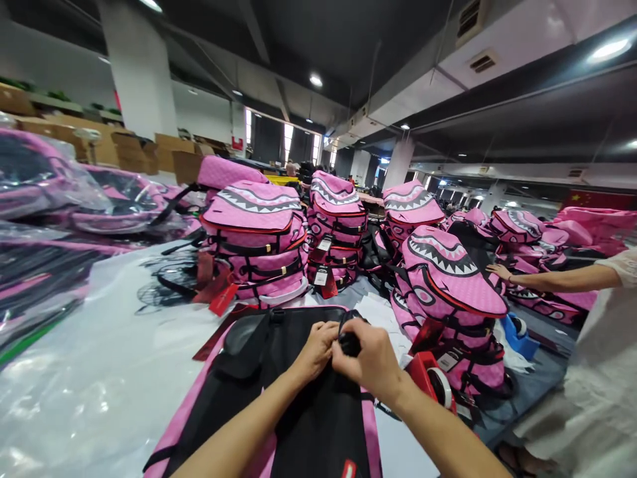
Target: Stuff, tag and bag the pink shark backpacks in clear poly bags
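Note:
A pink-and-black backpack (318, 411) lies in front of me with its black side up. My left hand (318, 348) is closed near its top edge, the fingers pinching the black strap. Right beside it, my right hand (371, 358) curls around a dark bunched part of the black strap (350, 342). What exactly lies between the fingertips is partly hidden. A second black strap (243, 355) rests across the left side of the backpack. Close to my right wrist stands a red tape dispenser (425, 372) with a white roll.
Stacked pink shark-mouth backpacks (256, 245) stand behind, with another pile (452, 292) at the right. Clear plastic sheeting (99, 372) covers the table's left. A blue tape dispenser (520, 335) sits near a co-worker's outstretched arm (562, 279). Plastic-wrapped backpacks (114, 199) lie at far left.

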Motion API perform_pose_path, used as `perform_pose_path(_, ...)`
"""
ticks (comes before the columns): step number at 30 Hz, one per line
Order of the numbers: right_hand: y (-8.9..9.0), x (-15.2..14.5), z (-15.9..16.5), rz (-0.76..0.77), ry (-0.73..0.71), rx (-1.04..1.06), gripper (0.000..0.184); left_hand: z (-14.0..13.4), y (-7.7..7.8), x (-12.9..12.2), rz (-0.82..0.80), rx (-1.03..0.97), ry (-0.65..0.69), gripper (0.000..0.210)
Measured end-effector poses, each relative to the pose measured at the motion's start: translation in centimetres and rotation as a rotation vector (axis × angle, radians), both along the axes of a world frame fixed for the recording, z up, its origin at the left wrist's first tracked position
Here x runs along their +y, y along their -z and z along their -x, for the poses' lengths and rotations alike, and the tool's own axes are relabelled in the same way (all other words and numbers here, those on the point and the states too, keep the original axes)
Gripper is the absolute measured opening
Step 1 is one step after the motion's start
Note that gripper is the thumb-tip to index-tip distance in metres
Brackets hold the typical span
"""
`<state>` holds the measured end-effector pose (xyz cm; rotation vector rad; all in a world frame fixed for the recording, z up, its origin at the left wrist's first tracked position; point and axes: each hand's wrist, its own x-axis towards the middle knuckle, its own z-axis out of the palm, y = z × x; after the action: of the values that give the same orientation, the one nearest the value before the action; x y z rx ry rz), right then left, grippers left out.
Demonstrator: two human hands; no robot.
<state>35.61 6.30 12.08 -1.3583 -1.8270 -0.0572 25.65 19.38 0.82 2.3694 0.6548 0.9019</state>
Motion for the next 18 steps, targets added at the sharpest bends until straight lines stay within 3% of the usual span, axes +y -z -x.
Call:
perform_pose_path(3,0.2,-3.0,1.8,0.057,-0.043,-0.095,0.009,0.4,0.0,1.1,-0.008,-0.046,-0.013,0.027)
perform_pose_path(6,-0.9,-4.7,1.9,0.057,-0.031,-0.033,0.012,0.6,-0.2,1.2,-0.013,-0.094,-0.043,0.028)
perform_pose_path(10,-3.4,-4.6,-1.3,0.057,0.085,0.2,0.021,1.5,-1.2,-2.8,-0.049,-0.151,-0.056,0.017)
perform_pose_path(12,-4.3,-4.2,-3.0,0.133,0.106,0.259,0.029,2.4,-2.4,-6.0,-0.11,-0.214,-0.108,0.018)
perform_pose_path(15,-5.2,-3.5,-3.6,0.25,-0.002,0.29,0.037,3.3,-5.3,-9.0,-0.209,-0.415,-0.203,0.025)
perform_pose_path(18,-6.4,-2.4,-2.9,0.341,-0.188,0.306,0.04,3.3,-8.1,-8.7,-0.003,-0.435,-0.044,0.029)
